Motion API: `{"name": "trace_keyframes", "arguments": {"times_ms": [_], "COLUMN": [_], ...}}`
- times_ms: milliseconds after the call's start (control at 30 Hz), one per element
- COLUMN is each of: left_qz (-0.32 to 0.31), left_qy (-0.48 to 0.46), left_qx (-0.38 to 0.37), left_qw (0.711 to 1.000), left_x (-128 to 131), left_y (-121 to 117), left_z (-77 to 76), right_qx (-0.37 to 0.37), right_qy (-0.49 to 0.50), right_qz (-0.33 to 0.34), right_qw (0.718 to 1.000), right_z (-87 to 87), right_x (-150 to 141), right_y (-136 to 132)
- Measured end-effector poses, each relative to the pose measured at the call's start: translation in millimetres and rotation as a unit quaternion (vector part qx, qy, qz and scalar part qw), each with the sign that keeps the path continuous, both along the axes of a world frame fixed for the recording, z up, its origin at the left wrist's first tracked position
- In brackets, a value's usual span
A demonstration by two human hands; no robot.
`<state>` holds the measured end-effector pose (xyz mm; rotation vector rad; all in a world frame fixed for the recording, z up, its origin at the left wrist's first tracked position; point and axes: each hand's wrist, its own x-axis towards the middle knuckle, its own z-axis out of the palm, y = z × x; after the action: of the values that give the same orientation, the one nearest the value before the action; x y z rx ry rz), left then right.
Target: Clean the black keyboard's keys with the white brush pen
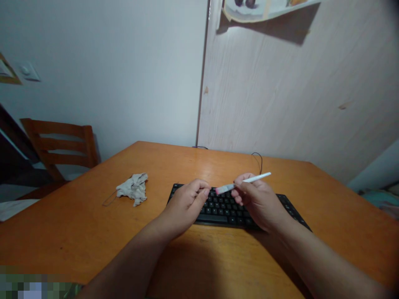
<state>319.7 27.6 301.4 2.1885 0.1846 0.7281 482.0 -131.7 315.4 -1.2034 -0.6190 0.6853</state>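
Wooden, orange-brown worktop (77, 216) in front of us, w/ a black keyboard (215, 219) lying across it; our hands & wrists block part of both its ends, so not all keys show. Off to our L, a crumpled grey cloth (134, 189) w/ a thin loop of cord (109, 199) trailing from it, well apart from the kbd. Thin black cable (261, 161) curves up nr the far edge, behind our R hand (262, 203). Beyond: slatted wooden chair (62, 145) far L, wall dial (27, 70) above it, printed sheet (252, 12) up top, partly cut off.

Key legends too small to read.

Small white-handled brush (257, 177) w/ pinkish tip is in our R hand, clamped btwn thumb & fingers, held above the kbd, handle sloping up to the R, tip pointing L, just beside our L hand (185, 203). L thumb & fingers pinched together; can't tell if anything tiny's btwn them.
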Motion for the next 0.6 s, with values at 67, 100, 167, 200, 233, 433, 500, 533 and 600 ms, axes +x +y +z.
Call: {"name": "trace_keyframes", "arguments": {"times_ms": [67,100,167,200,233,433,500,533,600], "left_qz": [0.014,0.015,0.008,0.000,-0.012,-0.048,-0.045,-0.043,-0.043], "left_qy": [-0.032,-0.042,-0.048,-0.045,-0.038,0.021,0.035,0.042,0.051], "left_qx": [0.054,0.079,0.125,0.144,0.160,0.212,0.201,0.190,0.165], "left_qw": [0.998,0.996,0.991,0.989,0.986,0.976,0.978,0.980,0.984], "left_x": [0.9,0.8,0.2,0.0,0.0,2.9,3.4,3.5,3.4], "left_y": [-2.3,-3.2,-4.5,-5.0,-5.6,-9.0,-9.3,-9.2,-9.0], "left_z": [-1.6,-2.0,-2.3,-2.0,-1.5,1.2,0.9,0.8,0.6], "right_qx": [-0.015,-0.017,-0.018,-0.018,-0.019,-0.014,-0.003,0.000,0.000], "right_qy": [-0.015,-0.020,-0.029,-0.035,-0.043,-0.081,-0.067,-0.061,-0.057], "right_qz": [0.005,0.008,0.008,0.008,0.008,0.030,0.042,0.050,0.068], "right_qw": [1.000,1.000,0.999,0.999,0.999,0.996,0.997,0.997,0.996], "right_z": [-2.4,-3.5,-5.2,-5.8,-6.2,-7.4,-7.2,-6.9,-6.2], "right_x": [-5.2,-7.8,-12.4,-14.5,-16.6,-26.2,-26.7,-26.4,-24.8], "right_y": [1.4,2.4,4.4,5.3,6.2,8.2,7.1,6.3,4.8]}}
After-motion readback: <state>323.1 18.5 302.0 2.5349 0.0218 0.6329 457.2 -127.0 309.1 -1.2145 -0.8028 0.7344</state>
